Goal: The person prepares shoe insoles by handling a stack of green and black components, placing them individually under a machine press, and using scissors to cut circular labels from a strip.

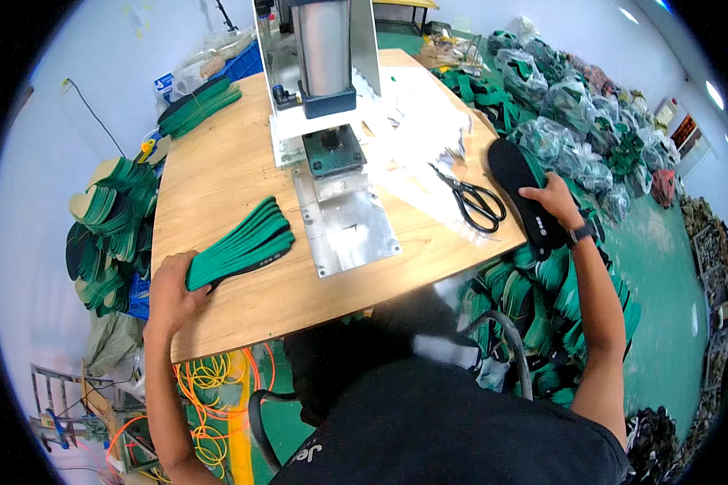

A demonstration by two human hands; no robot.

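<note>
My left hand (174, 293) grips the near end of a fanned stack of green insoles (247, 242), which rests on the left half of the wooden table; a black underside shows along its lower edge. At the table's right edge, my right hand (556, 202) is closed on a black insole (511, 171), its thumb on the black face. Whether more insoles lie beneath that one is hard to see. Black-handled scissors (479, 205) lie just left of it. Between my hands stands a pneumatic press (325, 56) with a bare metal base plate (348, 236).
Another insole stack (198, 107) lies at the table's far left. Beside the table's left edge, more insoles (113, 218) are piled. Insole bundles (534, 311) fill the space below the right edge. Bagged material (570, 105) heaps at the back right. Orange hoses (210, 404) coil on the floor.
</note>
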